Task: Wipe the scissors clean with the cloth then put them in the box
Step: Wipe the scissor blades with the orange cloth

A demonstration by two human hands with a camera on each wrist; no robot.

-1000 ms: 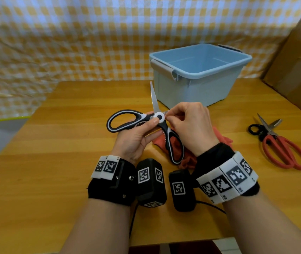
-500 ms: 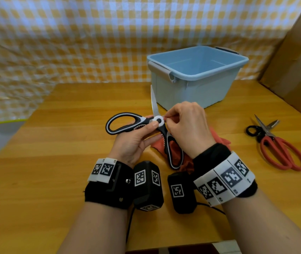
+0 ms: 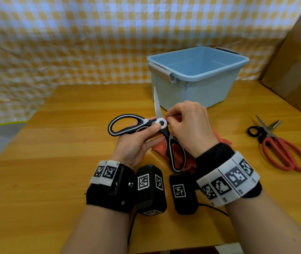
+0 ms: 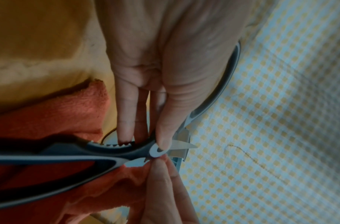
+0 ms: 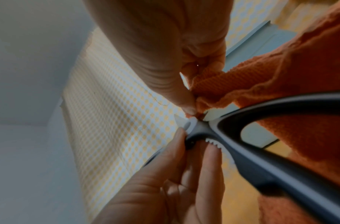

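Note:
Black-and-white kitchen scissors (image 3: 161,123) are held splayed above the table, one blade pointing up toward the light blue box (image 3: 197,77). My left hand (image 3: 138,142) grips them near the white pivot (image 4: 157,150), thumb on top, fingers under the toothed handle (image 5: 217,144). My right hand (image 3: 188,125) pinches the orange cloth (image 5: 261,84) around the other blade right at the pivot; that blade is hidden under the cloth and hand. The rest of the cloth (image 3: 179,156) hangs below the lower handle loop.
Red-handled scissors (image 3: 281,147) lie on the wooden table (image 3: 54,162) to the right. A brown cardboard box (image 3: 296,61) stands at the far right. A yellow checked curtain (image 3: 72,43) hangs behind the table. The blue box holds nothing visible.
The right hand's pinch with the cloth has stayed at the pivot with only slight shifts. The scissors and left hand hold about the same place; the head view has moved a little.

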